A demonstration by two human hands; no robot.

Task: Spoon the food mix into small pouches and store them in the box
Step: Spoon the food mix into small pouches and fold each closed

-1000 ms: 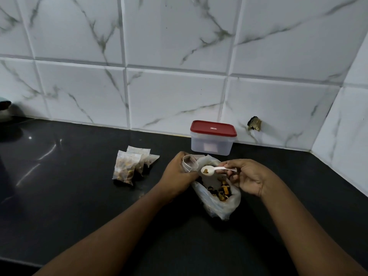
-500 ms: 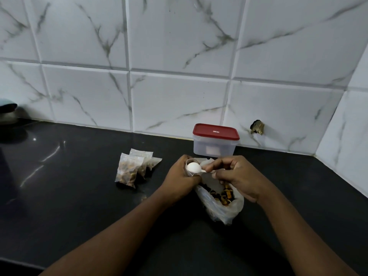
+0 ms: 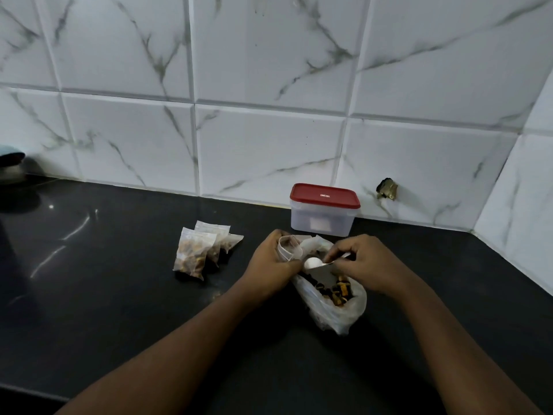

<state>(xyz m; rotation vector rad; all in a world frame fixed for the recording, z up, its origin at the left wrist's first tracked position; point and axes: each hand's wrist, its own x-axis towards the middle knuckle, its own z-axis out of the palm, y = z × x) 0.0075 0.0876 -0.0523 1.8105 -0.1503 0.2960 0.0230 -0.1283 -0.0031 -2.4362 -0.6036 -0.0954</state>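
Note:
A large clear plastic bag [image 3: 335, 307] of brown and dark food mix lies open on the black counter [image 3: 119, 295]. My left hand [image 3: 273, 265] grips a small clear pouch [image 3: 288, 248] at the bag's left rim, its mouth held open. My right hand [image 3: 365, 265] pinches the handle of a white plastic spoon [image 3: 312, 262], whose bowl is turned face down between the pouch and the bag's opening. Filled pouches [image 3: 203, 250] lie in a small pile to the left. The clear box with a red lid [image 3: 324, 209] stands closed against the wall.
White marble-look wall tiles [image 3: 269, 145] run behind the counter and turn a corner at the right. A dark broken fitting [image 3: 387, 189] sticks out of the wall right of the box. A dark object [image 3: 12, 169] sits at the far left edge.
The spoon went from holding a bit of mix over the bag to the pouch mouth, tipped over, and now sits lower, bowl down. My left hand kept hold of the pouch.

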